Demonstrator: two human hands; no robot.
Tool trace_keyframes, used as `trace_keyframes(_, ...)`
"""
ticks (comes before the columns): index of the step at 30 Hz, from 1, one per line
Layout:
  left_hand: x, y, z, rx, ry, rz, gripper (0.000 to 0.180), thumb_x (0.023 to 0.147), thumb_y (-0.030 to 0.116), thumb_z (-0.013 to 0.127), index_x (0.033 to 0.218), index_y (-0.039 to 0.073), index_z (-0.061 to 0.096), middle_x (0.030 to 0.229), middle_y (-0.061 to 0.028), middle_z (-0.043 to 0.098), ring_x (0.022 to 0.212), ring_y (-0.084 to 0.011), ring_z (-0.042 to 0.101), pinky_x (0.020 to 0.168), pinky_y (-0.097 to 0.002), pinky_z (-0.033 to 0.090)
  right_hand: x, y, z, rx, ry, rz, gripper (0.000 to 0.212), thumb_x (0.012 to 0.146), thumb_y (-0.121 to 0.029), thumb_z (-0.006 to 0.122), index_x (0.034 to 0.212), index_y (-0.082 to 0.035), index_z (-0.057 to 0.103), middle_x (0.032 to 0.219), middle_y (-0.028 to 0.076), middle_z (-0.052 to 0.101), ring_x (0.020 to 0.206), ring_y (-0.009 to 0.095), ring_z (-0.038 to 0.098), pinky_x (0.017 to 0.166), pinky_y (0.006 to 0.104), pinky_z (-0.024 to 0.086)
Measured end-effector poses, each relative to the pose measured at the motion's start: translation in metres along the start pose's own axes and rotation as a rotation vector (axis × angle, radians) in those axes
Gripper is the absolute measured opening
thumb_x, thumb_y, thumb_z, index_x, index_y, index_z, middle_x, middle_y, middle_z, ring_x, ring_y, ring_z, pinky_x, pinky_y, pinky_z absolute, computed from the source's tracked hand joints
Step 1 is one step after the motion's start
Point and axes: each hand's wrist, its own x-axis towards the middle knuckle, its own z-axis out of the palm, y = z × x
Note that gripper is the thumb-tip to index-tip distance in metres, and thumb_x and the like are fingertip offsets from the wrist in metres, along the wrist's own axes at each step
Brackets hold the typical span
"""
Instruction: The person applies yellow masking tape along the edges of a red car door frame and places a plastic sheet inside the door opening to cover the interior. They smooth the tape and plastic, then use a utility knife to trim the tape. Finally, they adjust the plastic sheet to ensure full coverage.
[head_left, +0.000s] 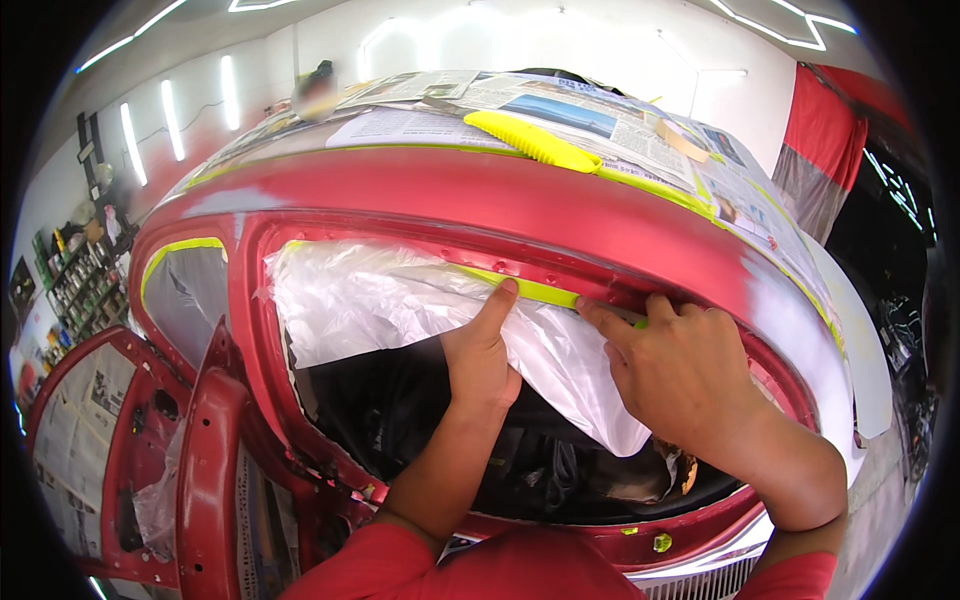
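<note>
A sheet of thin translucent plastic film (370, 290) hangs over the upper part of the red car's door opening (262, 345). Along its top edge runs a strip of yellow-green masking tape (545, 291), against the red frame. My left hand (482, 355) has its thumb pressed on the tape, pinching it with the film; its other fingers are hidden behind the film. To the right, my right hand (685, 365) touches the tape with one fingertip, its other fingers curled at the upper frame. A yellow-green bit shows between them, mostly hidden, seemingly more of the tape.
Newspaper (640, 150) covers the roof. On it lie a ribbed yellow handle (530, 140) with a grey blade and a beige ring (683, 140). An opened red door (210, 470) stands at the left. Shelves of bottles (85, 285) line the left wall.
</note>
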Motion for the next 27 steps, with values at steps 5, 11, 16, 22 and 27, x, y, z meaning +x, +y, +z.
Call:
trace_keyframes(5, -0.009, -0.013, 0.01, -0.06, -0.009, -0.1, 0.057, 0.099, -0.008, 0.065, 0.151, 0.005, 0.046, 0.142, -0.0114, 0.059, 0.129, -0.0238, 0.06, 0.113, -0.0404, 0.048, 0.001, 0.001, -0.002, 0.022, 0.003, -0.004, 0.047, 0.091, -0.019, 0.066, 0.138, -0.02, 0.073, 0.08, 0.012, 0.072, 0.064, 0.025, 0.07, 0.059, 0.038, 0.054)
trace_keyframes(11, -0.011, -0.022, 0.018, -0.032, 0.006, -0.035, 0.062, 0.098, -0.01, 0.064, 0.154, 0.007, 0.042, 0.143, -0.011, 0.057, 0.13, -0.0233, 0.059, 0.112, -0.0403, 0.048, -0.001, 0.004, 0.003, 0.038, 0.021, -0.008, 0.046, 0.092, -0.022, 0.068, 0.137, -0.02, 0.073, 0.08, 0.013, 0.072, 0.064, 0.026, 0.071, 0.058, 0.0383, 0.055)
trace_keyframes(16, -0.011, -0.019, 0.02, -0.017, -0.027, -0.025, 0.062, 0.098, -0.01, 0.065, 0.153, 0.007, 0.043, 0.142, -0.0113, 0.058, 0.129, -0.0234, 0.06, 0.111, -0.0401, 0.049, -0.001, 0.004, 0.002, 0.037, 0.028, -0.021, 0.048, 0.09, -0.02, 0.067, 0.138, -0.02, 0.073, 0.079, 0.011, 0.072, 0.063, 0.024, 0.07, 0.056, 0.0369, 0.053)
trace_keyframes(22, -0.029, -0.032, 0.015, 0.016, -0.072, -0.14, 0.058, 0.1, -0.006, 0.066, 0.153, 0.005, 0.044, 0.143, -0.0095, 0.058, 0.13, -0.0227, 0.06, 0.112, -0.0392, 0.049, -0.008, 0.005, 0.013, 0.06, 0.1, -0.009, 0.047, 0.092, -0.026, 0.07, 0.138, -0.019, 0.072, 0.082, 0.01, 0.069, 0.064, 0.024, 0.069, 0.056, 0.0368, 0.053)
trace_keyframes(27, -0.031, -0.042, 0.013, -0.026, -0.067, -0.219, 0.051, 0.102, -0.003, 0.067, 0.149, 0.004, 0.049, 0.14, -0.0082, 0.061, 0.129, -0.0221, 0.06, 0.11, -0.0386, 0.049, -0.016, 0.003, 0.018, 0.198, 0.188, 0.059, 0.047, 0.091, -0.035, 0.076, 0.132, -0.013, 0.067, 0.086, 0.011, 0.067, 0.067, 0.028, 0.07, 0.057, 0.04, 0.054)
